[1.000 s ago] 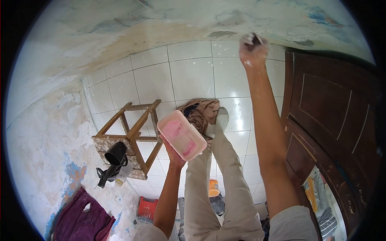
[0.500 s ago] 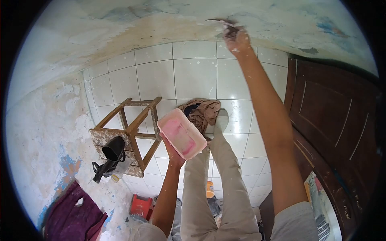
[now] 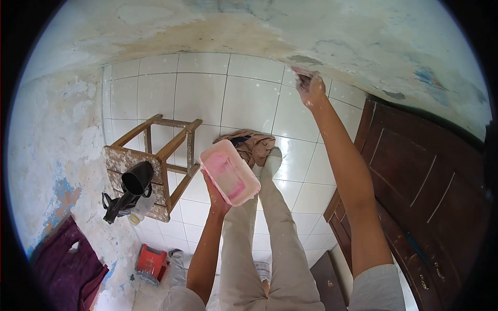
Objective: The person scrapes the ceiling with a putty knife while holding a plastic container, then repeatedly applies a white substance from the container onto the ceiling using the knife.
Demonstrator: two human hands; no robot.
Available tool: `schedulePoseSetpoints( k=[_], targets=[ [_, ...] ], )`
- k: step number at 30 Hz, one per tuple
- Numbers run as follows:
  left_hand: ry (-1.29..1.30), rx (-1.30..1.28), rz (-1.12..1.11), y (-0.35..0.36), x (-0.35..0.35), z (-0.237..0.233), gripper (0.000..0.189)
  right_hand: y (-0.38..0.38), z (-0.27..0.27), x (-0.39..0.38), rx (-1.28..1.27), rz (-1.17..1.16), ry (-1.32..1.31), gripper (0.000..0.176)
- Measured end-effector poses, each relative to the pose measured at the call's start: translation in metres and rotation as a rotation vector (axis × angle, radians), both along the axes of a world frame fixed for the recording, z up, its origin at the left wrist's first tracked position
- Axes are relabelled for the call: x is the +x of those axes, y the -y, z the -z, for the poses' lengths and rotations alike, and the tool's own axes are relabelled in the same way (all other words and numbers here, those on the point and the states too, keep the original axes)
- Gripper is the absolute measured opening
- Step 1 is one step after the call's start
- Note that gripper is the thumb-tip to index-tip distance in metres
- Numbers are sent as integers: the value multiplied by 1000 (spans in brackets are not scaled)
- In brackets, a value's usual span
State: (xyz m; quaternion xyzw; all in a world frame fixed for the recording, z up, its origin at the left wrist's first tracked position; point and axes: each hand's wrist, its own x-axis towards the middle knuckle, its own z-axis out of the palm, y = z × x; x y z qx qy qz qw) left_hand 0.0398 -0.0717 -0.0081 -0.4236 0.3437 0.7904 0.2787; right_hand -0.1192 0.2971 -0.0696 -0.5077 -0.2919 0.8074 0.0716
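Note:
My left hand (image 3: 218, 199) is closed on the near left side of a pale pink rectangular plastic tub (image 3: 254, 193), tilted so its inside faces me. Pink and whitish residue is smeared over its bottom. Stretched out to the upper right, my right hand (image 3: 312, 90) is closed on a thin, flat scraper (image 3: 302, 70) with pinkish smears, at the lower part of the patchy wall (image 3: 249, 31). White spots mark the fingers and wrist, and the scraper's handle is mostly hidden in the hand.
A paint-spattered wooden stool (image 3: 116, 155) lies left of the tub, with a black jug-like container (image 3: 137, 179) at its seat. Brown cloth (image 3: 257, 147) is by my feet on white floor tiles. A dark wooden cabinet (image 3: 410, 160) stands right; purple cloth (image 3: 70, 269) is lower left.
My right hand with the scraper has come down the wall toward its base. My left hand still holds the tub, and the view has shifted slightly.

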Motion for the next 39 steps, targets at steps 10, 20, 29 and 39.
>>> schedulePoseSetpoints(
  k=[10, 20, 29, 39],
  targets=[
    [-49, 143, 28, 1, -12, -14, 78, -40, -93, -43, -167, 309, -246, 21],
    [-32, 112, 24, 7, -12, -18, 80, -13, -74, 34, -253, 253, -266, 35],
    [-27, 80, 30, 17, -13, -14, 82, 51, 0, -41, -124, -92, -132, 21],
    [-60, 97, 39, 14, -23, -23, 83, 50, -230, -32, 86, 189, -644, 24]
  ],
)
